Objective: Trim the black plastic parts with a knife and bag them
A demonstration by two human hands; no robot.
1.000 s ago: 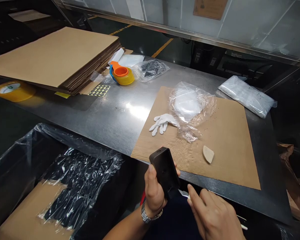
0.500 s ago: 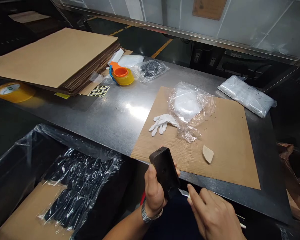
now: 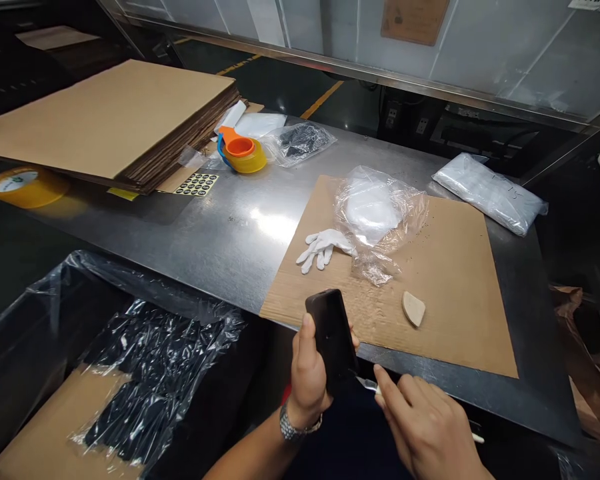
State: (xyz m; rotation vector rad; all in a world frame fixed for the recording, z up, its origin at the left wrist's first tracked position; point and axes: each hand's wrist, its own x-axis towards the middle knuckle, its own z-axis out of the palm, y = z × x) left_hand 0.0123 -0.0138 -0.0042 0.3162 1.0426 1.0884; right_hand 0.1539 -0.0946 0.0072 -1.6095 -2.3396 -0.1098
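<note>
A black, tray-like rectangular part (image 3: 331, 337) with a raised rim is gripped in my left hand (image 3: 309, 373), thumb along its left edge and fingertips showing at its right side. It is held tilted in front of the table edge. My right hand (image 3: 423, 420) is closed around a thin craft knife (image 3: 367, 384) with a pale handle. The blade tip is at the lower right edge of the black part; whether it touches cannot be made out. Beyond my hands, a beige wedge-shaped block (image 3: 413, 309) and a white glove (image 3: 326, 249) lie on a cardboard sheet (image 3: 460, 287).
Clear plastic bags (image 3: 375, 210) rest on the cardboard; a wrapped bundle (image 3: 490, 193) lies at right. A tape dispenser (image 3: 245, 155), a sticker sheet (image 3: 197, 185) and stacked cardboard (image 3: 115, 113) occupy the left. Below, a lined box (image 3: 75, 267) contains black bagged pieces (image 3: 155, 373).
My left hand has turned the black part so its inner face shows more upright. The knife's tip has come up against or close to the part's lower right edge.
</note>
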